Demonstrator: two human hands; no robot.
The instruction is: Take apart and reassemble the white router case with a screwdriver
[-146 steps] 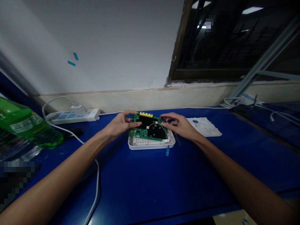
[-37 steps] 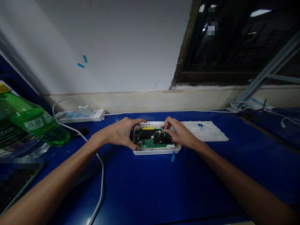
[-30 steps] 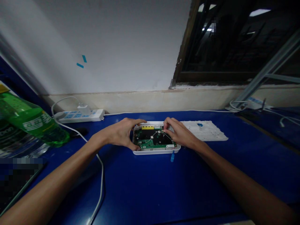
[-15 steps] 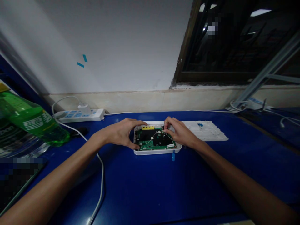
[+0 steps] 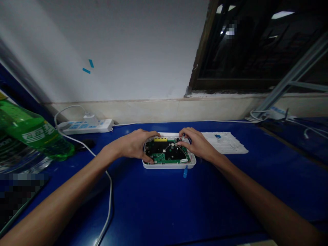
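Observation:
A green circuit board point(image 5: 160, 156) with a black plate, a yellow port block point(image 5: 160, 139) and a thin white wire sits within a shallow white router shell point(image 5: 169, 166). My left hand point(image 5: 135, 145) spans the board's left end, thumb at the near corner and fingers at the far edge. At the far right corner, my right hand point(image 5: 196, 141) has thumb and fingers closed around the board's edge; its exact contact is partly hidden. A blue tab point(image 5: 185, 172) hangs over the shell's near rim.
Behind my right hand lies a white ribbed cover point(image 5: 225, 142). On the left are a power strip point(image 5: 85, 126), a green bottle point(image 5: 38, 131), a dark-screened device point(image 5: 20, 198) and a white cable point(image 5: 109, 201) across the blue tabletop point(image 5: 159, 208).
The shell and board have shifted slightly left in view, and the right thumb has moved a little along the board's corner. The blue tab now leans to the left.

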